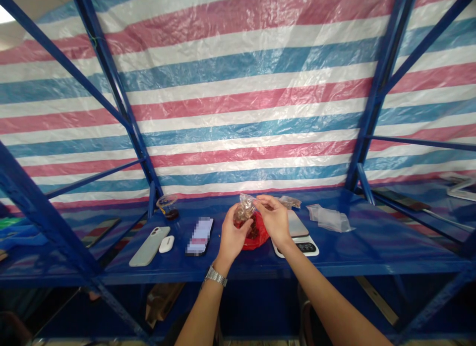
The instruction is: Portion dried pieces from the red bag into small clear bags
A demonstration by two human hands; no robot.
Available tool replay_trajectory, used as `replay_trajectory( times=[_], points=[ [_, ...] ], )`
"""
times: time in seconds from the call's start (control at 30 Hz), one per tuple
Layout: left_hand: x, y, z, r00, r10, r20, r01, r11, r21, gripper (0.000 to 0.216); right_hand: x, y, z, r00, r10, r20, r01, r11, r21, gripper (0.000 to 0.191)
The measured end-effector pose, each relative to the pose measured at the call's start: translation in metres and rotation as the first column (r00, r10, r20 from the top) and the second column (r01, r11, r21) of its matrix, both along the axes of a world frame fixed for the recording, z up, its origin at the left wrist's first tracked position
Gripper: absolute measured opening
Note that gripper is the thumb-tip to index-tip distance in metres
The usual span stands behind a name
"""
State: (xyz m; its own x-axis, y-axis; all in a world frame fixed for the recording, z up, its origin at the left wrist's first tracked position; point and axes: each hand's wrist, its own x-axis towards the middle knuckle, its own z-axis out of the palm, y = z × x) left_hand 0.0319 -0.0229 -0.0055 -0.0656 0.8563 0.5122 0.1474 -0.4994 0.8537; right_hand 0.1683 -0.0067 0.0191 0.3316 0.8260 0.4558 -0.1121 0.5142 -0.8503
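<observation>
My left hand (233, 233) is wrapped round the lower part of a small clear plastic bag (246, 207) with brown bits inside. At the bag's top edge, the fingers of my right hand (274, 219) pinch the plastic. Below both hands lies an open red plastic bag (256, 243) with dark brown pieces in it, partly hidden by my fingers. To the right of it, a white digital scale (305, 247) with a metal plate is partly covered by my right hand and wrist. Another small filled clear bag (290, 202) rests behind the scale.
A stack of clear bags (330, 218) lies right of the scale. On the left are a lit phone (200, 237), a white earphone case (166, 244), a pale phone (149, 246) and a cup of dark liquid (169, 209). Blue posts (366, 108) flank the shelf.
</observation>
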Motion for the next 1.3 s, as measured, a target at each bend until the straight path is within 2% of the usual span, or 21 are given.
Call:
replay_trajectory(
  times=[0.3, 0.43, 0.53, 0.67, 0.97, 1.3],
  points=[
    [0.003, 0.003, 0.002, 0.972, -0.087, 0.218, 0.104, 0.992, -0.068, 0.051, -0.004, 0.001, -0.002, 0.991, 0.057, -0.119, -0.062, 0.997, -0.037, 0.039],
    [0.001, -0.001, 0.006, 0.950, -0.182, 0.255, 0.212, 0.973, -0.093, 0.052, -0.005, -0.003, 0.002, 0.992, 0.085, -0.088, -0.086, 0.996, -0.011, 0.037],
    [-0.001, -0.005, 0.010, 0.938, -0.199, 0.282, 0.241, 0.962, -0.125, 0.044, -0.004, -0.006, 0.005, 0.993, 0.109, -0.034, -0.109, 0.994, 0.000, 0.036],
    [-0.004, -0.007, 0.013, 0.941, -0.198, 0.275, 0.240, 0.962, -0.127, 0.042, -0.003, -0.006, 0.003, 0.995, 0.092, 0.034, -0.093, 0.996, 0.015, 0.035],
    [-0.005, -0.001, 0.010, 0.978, -0.063, 0.197, 0.075, 0.995, -0.058, 0.034, -0.007, -0.005, -0.004, 0.973, 0.194, 0.126, -0.192, 0.981, -0.032, 0.035],
    [-0.003, -0.003, 0.010, 0.962, -0.081, 0.262, 0.104, 0.991, -0.078, 0.032, -0.009, -0.006, -0.005, 0.969, 0.230, 0.091, -0.229, 0.973, -0.021, 0.033]
  ],
)
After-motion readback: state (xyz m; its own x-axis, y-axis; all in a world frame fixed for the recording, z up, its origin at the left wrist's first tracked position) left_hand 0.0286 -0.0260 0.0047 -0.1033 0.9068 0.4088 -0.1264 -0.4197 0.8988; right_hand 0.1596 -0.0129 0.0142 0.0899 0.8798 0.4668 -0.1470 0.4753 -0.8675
